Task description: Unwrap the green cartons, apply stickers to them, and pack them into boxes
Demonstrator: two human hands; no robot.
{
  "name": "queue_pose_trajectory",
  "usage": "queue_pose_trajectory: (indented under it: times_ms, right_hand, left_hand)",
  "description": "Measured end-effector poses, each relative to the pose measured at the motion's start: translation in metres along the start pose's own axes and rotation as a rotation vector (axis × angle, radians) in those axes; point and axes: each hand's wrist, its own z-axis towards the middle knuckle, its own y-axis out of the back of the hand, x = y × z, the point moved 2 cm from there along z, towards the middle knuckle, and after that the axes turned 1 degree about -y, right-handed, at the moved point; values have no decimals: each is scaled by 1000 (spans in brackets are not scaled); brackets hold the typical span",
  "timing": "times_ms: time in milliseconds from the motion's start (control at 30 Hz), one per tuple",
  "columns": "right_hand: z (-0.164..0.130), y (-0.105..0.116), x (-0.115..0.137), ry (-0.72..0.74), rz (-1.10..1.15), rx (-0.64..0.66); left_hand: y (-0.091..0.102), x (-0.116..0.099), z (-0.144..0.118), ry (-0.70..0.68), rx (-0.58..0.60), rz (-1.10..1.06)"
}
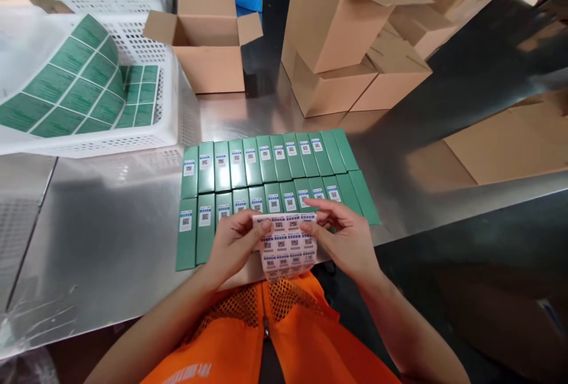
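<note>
I see both hands holding a sticker sheet [288, 245] at the desk's [110, 236] near edge, just above my orange vest [266, 336]. Left hand [233, 245] pinches the sheet's left side, thumb on top; right hand [344, 236] grips the right side w/ fingers curled over the top row. Sheet overlaps the front row of green boxes [270, 180], laid in two rows, most w/ stickers on. White basket [133, 118] w/ green label sheets [66, 85] sits far left; cardboard boxes [346, 41] behind.
</note>
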Motion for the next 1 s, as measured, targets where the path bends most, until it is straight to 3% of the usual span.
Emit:
queue_pose_trajectory:
  times_ms: [67, 167, 267, 333, 400, 500, 600, 833, 1000]
  right_hand:
    - [-1, 0, 0, 41, -9, -13]
    - [-2, 5, 6, 257, -64, 7]
    - [2, 25, 11, 359, 46, -10]
    - [12, 50, 9, 257, 110, -102]
    - [27, 79, 1, 57, 82, -174]
    - [51, 108, -17, -258, 19, -67]
    - [62, 114, -32, -434, 12, 45]
    - [59, 99, -47, -461, -145, 10]
    - [66, 104, -44, -429, -552, -26]
  left_hand:
    - [-1, -2, 1, 17, -28, 47]
    - [-3, -3, 1, 57, -40, 88]
    - [-5, -4, 0, 135, -71, 50]
    - [-5, -4, -1, 179, -106, 2]
    - [-4, -3, -1, 188, -114, -9]
    - [-2, -2, 0, 148, -83, 48]
    - [-2, -1, 1, 110, -49, 102]
    - [-4, -1, 1, 104, -43, 135]
    - [-4, -3, 2, 89, -24, 189]
